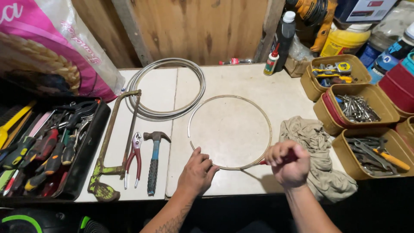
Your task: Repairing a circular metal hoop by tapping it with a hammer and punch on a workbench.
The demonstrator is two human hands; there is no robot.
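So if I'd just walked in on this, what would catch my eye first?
Probably the thin metal hoop lying flat mid-table, with the left hand pinching its near edge and the right hand fisted around a red-handled tool at the rim. After that, the coil of grey wire behind it and the black tray of screwdrivers far left.

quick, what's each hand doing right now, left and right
Left hand: closed, fingers pinching the metal ring.
Right hand: fisted around a red-handled tool.

The pale table (241,82) carries a metal ring (230,131), hammer (154,160), pliers (134,157), hacksaw (113,149) and cloth (317,151).
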